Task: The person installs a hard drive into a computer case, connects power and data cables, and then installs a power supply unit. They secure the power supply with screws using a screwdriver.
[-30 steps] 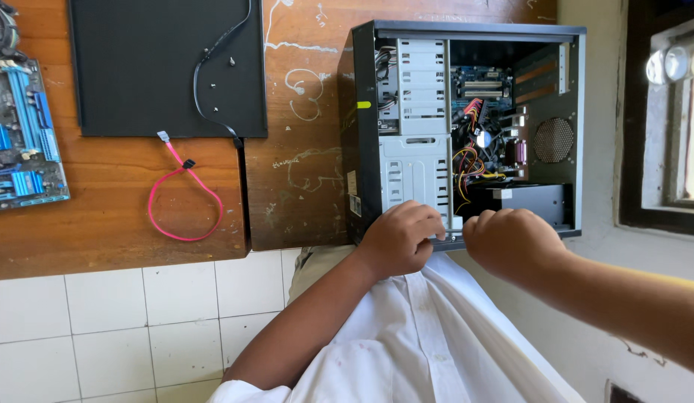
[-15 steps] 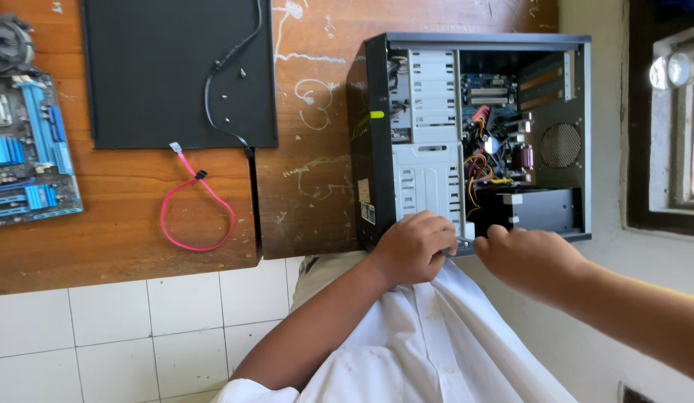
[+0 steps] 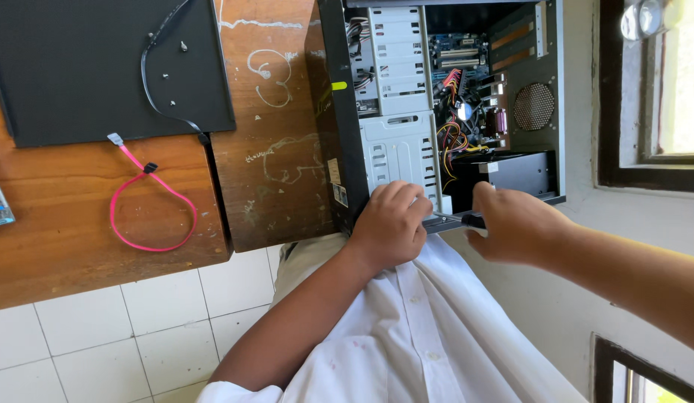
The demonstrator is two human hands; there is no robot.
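I'm seeing the left hand (image 3: 391, 224) curling against the open computer case (image 3: 347, 112) at its drive cage (image 3: 397, 149), right hand (image 3: 514, 224) clenching a screwdriver (image 3: 459, 219) at the case's near edge, red cable (image 3: 149, 205) lying on the wooden table (image 3: 63, 224)

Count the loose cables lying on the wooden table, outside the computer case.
2. A red cable loops on the bare wood left of the case. A black cable lies across the black panel. More may lie beyond the frame's edges.

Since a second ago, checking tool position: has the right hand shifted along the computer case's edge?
Yes. The right hand slid toward the left hand along the computer case edge.
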